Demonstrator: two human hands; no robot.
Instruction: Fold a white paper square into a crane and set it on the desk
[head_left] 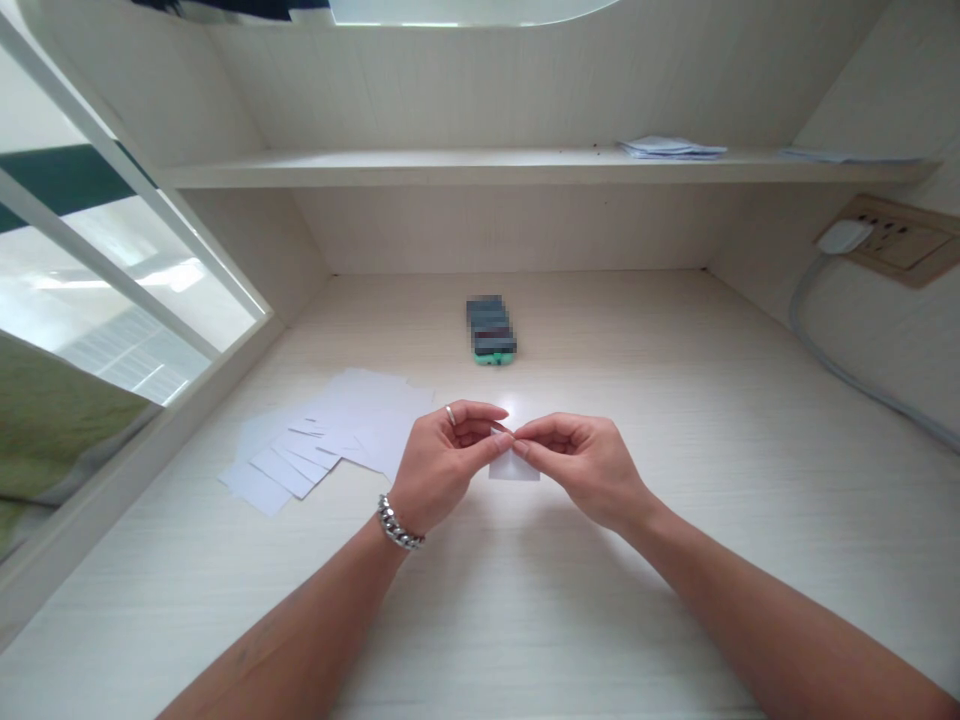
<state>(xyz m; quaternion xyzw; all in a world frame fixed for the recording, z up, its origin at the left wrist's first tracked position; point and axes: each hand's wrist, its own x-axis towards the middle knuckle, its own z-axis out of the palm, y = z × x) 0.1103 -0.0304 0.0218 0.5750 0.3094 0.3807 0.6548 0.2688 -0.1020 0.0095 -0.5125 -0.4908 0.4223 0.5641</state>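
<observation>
A small piece of white paper (516,467) is pinched between my two hands above the middle of the desk. My left hand (448,455), with a ring and a chain bracelet, grips it by the upper edge with thumb and fingers. From the other side my right hand (583,462) pinches the same edge, its fingertips meeting those of my left. The fingers partly hide the upper part of the paper. Left of my left hand, several loose white sheets (382,405) lie spread and overlapping on the desk.
A phone-like dark device with a green edge (492,328), its face pixelated, lies beyond my hands. Folded papers (671,148) rest on the shelf (420,170) above. At right, a white plug with a grey cable (840,370) sits in a wall socket (900,240). A railing borders the left side.
</observation>
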